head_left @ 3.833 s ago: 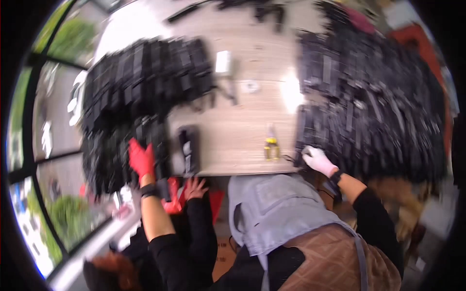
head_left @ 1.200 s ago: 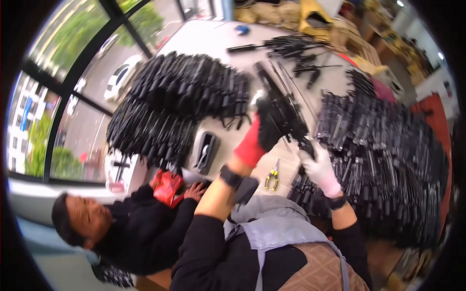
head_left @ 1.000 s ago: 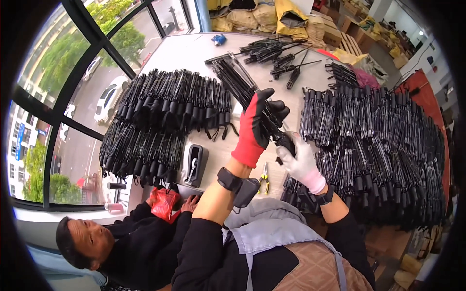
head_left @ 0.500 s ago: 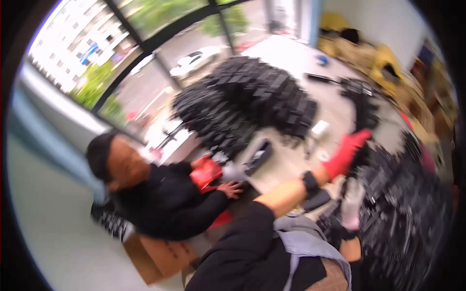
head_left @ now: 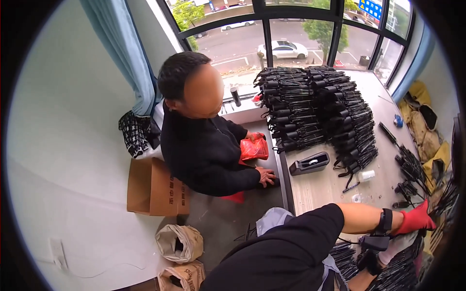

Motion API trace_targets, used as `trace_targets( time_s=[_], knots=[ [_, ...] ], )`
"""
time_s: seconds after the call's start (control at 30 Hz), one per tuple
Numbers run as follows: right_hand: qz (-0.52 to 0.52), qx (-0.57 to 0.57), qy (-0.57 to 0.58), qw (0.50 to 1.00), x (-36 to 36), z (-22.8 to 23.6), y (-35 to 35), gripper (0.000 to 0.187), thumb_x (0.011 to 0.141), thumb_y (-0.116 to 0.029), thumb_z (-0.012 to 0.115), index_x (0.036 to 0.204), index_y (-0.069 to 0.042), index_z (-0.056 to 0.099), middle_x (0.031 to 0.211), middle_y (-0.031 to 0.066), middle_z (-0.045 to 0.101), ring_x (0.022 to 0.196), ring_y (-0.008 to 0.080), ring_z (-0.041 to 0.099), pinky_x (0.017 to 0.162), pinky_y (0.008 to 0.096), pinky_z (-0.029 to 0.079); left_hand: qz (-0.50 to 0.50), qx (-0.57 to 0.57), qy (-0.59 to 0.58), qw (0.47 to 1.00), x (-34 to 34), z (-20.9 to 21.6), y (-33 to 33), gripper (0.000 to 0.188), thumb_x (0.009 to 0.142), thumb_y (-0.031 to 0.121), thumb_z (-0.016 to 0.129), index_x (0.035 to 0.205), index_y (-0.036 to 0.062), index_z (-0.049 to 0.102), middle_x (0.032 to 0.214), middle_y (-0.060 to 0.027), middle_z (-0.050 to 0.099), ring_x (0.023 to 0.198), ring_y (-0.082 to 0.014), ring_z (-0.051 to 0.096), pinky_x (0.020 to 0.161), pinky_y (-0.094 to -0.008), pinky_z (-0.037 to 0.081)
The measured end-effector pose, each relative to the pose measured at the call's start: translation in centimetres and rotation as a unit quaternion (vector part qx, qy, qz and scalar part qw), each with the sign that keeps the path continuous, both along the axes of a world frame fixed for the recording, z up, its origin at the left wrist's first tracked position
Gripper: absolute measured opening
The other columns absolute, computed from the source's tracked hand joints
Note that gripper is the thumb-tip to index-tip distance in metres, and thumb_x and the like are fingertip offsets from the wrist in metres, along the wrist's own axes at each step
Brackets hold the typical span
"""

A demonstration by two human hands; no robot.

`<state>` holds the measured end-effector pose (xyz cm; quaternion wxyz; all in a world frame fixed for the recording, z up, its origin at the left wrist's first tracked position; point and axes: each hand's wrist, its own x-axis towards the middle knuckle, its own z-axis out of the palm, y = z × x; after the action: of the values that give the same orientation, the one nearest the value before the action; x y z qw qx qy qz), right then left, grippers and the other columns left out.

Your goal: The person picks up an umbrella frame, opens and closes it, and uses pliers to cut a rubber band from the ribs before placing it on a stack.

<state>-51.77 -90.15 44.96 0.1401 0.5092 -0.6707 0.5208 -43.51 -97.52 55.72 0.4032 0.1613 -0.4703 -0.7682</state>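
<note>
My left hand (head_left: 416,218), in a red glove, reaches out at the right side of the table. Its fingertips stand apart beside black folding umbrella frames (head_left: 444,196), and nothing shows between them. Just under it lies my right hand (head_left: 395,247) in a pale glove, its fingers partly hidden by the left hand and by more umbrella frames (head_left: 400,274). Whether it grips one cannot be made out. Both wrists carry black straps. Along the table's right part lie several loose umbrella frames (head_left: 410,165).
A large stack of umbrella frames (head_left: 315,111) stands by the window. Near it are a tape dispenser (head_left: 309,163), a white roll (head_left: 366,175) and a marker (head_left: 351,187). On the left a person (head_left: 204,140) holds a red packet (head_left: 254,148); a cardboard box (head_left: 150,186) and sacks (head_left: 179,242) stand behind.
My view has swung round and steadied. My red-gloved left hand has come lower and closer to my right hand. The co-worker still holds the red packet.
</note>
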Motion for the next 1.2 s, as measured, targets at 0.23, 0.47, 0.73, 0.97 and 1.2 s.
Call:
trace_targets(
  time_s=[0.23,0.47,0.73,0.97,1.2],
  knots=[
    [-0.008,0.048,0.443,0.895,-3.0,1.2,0.3,0.042,0.097,-0.015,0.044,0.131,0.009,0.043,0.122,0.0271,0.053,0.114,0.0356,0.051,0.100,0.0399,0.040,0.157,-0.177,-0.032,0.971,0.5,0.9,0.2,0.050,0.084,0.030,0.065,0.121,0.0007,0.049,0.094,-0.0190,0.065,0.089,-0.0294,0.063,0.079,-0.0369,0.049],
    [0.106,-0.083,-0.340,0.931,2.6,-1.0,2.5,0.033,0.097,-0.021,0.046,0.119,0.004,0.052,0.110,0.0162,0.054,0.100,0.0281,0.053,0.093,0.0392,0.041,0.067,-0.163,-0.032,0.984,4.5,0.5,1.9,0.045,0.086,0.035,0.067,0.113,0.0007,0.055,0.086,-0.0126,0.066,0.078,-0.0231,0.063,0.073,-0.0360,0.050],
    [0.275,0.077,-0.384,0.878,8.7,2.7,13.9,0.041,0.099,-0.039,0.049,0.100,0.001,0.054,0.064,0.0021,0.051,0.046,0.0083,0.043,0.040,0.0227,0.030,0.067,0.102,0.142,0.982,14.7,1.4,-16.9,0.079,0.090,0.064,0.046,0.143,0.0073,0.037,0.138,-0.0160,0.048,0.133,-0.0326,0.039,0.111,-0.0461,0.028],
    [0.199,0.132,-0.476,0.847,11.4,0.4,18.5,0.043,0.100,-0.040,0.044,0.103,0.002,0.055,0.067,0.0040,0.054,0.046,0.0091,0.044,0.040,0.0233,0.032,-0.296,0.075,0.331,0.893,8.3,4.3,-19.3,0.056,0.094,0.053,0.049,0.126,0.0074,0.051,0.106,-0.0137,0.063,0.102,-0.0260,0.060,0.088,-0.0392,0.046],
    [0.053,-0.006,-0.484,0.873,10.0,3.2,7.0,0.043,0.103,-0.039,0.034,0.104,-0.003,0.057,0.067,0.0016,0.054,0.047,0.0077,0.044,0.040,0.0228,0.030,-0.185,0.161,0.108,0.963,2.7,1.5,-1.8,0.021,0.085,0.025,0.070,0.086,0.0077,0.058,0.068,-0.0034,0.054,0.056,-0.0157,0.054,0.052,-0.0288,0.046]
  ],
)
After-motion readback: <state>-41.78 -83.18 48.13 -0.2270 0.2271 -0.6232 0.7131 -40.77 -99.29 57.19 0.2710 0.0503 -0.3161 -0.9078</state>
